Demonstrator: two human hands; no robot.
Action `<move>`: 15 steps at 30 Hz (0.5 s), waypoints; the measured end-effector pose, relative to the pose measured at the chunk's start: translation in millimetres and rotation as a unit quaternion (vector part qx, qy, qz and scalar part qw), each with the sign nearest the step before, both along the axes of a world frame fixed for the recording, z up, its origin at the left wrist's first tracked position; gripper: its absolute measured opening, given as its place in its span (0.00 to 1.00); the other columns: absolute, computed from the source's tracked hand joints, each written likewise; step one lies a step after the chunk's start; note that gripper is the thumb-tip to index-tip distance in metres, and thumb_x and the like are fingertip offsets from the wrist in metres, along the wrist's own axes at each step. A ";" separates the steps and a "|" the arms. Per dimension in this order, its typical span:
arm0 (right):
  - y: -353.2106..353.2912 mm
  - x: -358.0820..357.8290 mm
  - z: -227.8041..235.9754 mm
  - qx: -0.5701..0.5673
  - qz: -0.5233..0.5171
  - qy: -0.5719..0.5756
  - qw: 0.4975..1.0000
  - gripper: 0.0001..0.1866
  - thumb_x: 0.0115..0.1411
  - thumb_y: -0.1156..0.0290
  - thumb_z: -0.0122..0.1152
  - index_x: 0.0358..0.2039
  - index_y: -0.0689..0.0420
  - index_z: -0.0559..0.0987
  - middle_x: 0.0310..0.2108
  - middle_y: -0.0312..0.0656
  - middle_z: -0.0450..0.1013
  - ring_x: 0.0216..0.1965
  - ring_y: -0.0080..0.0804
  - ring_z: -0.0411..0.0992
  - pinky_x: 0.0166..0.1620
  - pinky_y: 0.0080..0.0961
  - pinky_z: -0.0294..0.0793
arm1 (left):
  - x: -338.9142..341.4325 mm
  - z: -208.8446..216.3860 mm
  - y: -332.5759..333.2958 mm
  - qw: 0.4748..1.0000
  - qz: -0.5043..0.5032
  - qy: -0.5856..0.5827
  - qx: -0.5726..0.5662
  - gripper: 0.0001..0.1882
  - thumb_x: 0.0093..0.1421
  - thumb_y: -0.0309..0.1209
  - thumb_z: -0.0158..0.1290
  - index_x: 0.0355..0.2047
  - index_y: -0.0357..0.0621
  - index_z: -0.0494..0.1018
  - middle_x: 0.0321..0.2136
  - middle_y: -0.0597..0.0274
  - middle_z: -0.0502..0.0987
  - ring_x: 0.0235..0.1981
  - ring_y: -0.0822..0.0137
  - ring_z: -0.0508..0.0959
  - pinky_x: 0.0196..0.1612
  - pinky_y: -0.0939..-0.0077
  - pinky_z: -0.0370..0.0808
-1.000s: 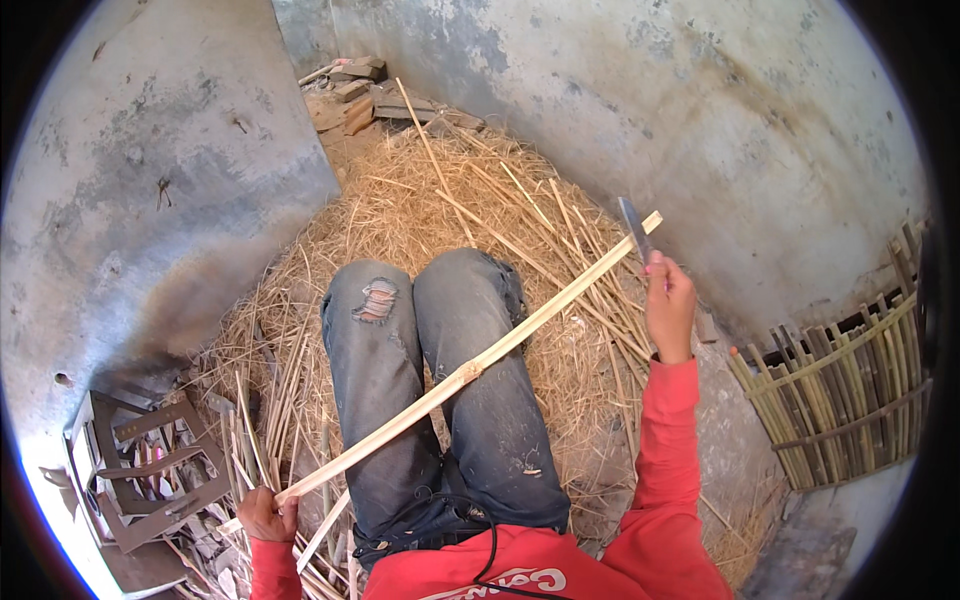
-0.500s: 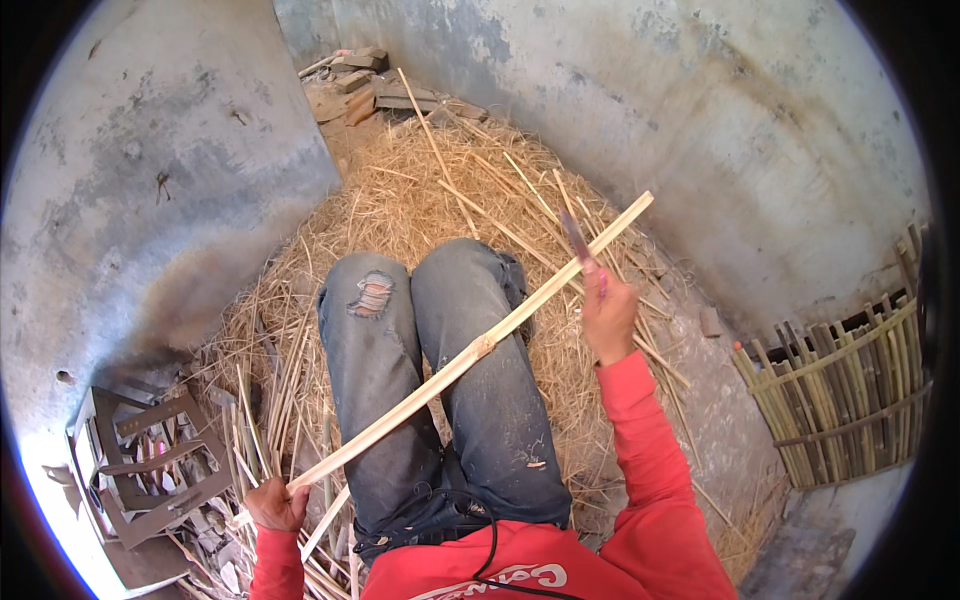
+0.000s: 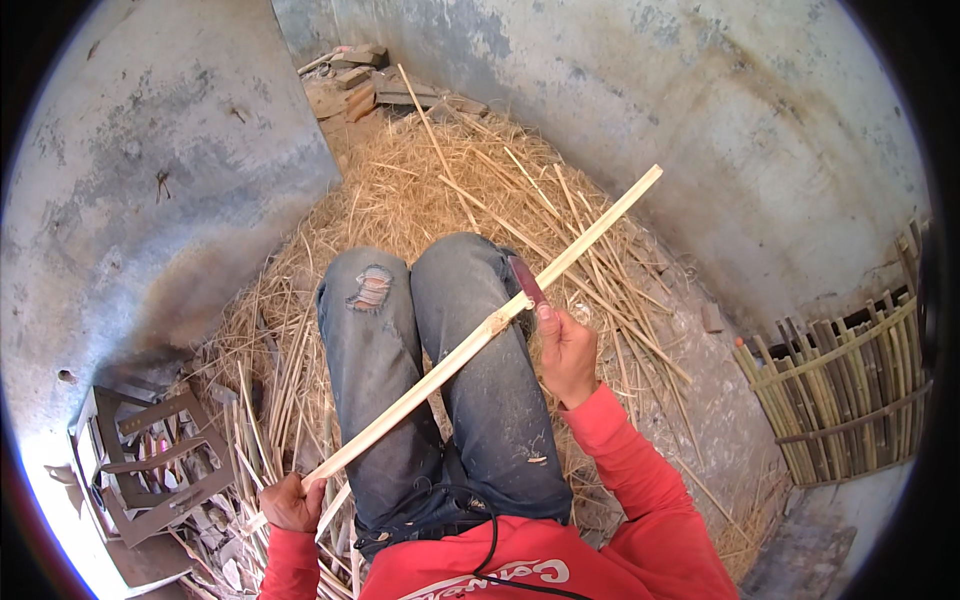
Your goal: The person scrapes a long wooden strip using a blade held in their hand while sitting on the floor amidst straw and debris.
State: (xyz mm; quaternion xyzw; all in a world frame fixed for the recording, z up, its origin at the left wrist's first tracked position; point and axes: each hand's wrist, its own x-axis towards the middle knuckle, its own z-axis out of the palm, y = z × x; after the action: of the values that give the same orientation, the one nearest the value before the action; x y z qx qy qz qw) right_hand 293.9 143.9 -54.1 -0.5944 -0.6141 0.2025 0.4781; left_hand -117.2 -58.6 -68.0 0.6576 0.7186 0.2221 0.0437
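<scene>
A long pale bamboo strip [image 3: 415, 392] slants across my thighs, from low on the left to high on the right, with a knot near its middle. My left hand [image 3: 292, 502] is closed round its lower end. In my right hand [image 3: 568, 352] is a knife [image 3: 526, 280]; its dark blade lies across the strip just beyond the knot. The fist hides most of the knife's handle. A small curl of shaving shows beside the blade.
Straw-like shavings [image 3: 400, 205] and loose strips cover the floor around my legs. At the right, a bundle of slats [image 3: 845, 390] leans by the wall [image 3: 760, 150]. A broken brown frame [image 3: 165, 465] lies at the left, and bricks [image 3: 360, 75] are piled in the far corner.
My right hand and the knife have slid along the strip toward me, down to the knot. The strip's far end has shifted slightly up and right; my left hand has moved slightly right.
</scene>
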 end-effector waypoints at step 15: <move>-0.8 17.0 20.9 -0.325 0.224 0.338 0.855 0.27 0.75 0.53 0.51 0.20 0.55 0.70 0.11 0.31 0.57 0.13 0.20 0.56 0.19 0.21 0.54 | 12.1 2.1 -1.8 0.995 0.021 -0.059 -0.072 0.33 0.59 0.54 0.63 0.14 0.40 0.64 0.11 0.46 0.64 0.13 0.44 0.68 0.19 0.55 0.63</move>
State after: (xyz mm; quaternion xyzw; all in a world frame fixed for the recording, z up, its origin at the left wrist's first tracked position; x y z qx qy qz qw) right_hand 310.9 143.1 -33.2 -0.4571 -0.4305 0.6804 0.3779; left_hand -105.1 -60.3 -65.9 0.6229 0.7427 0.2094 0.1285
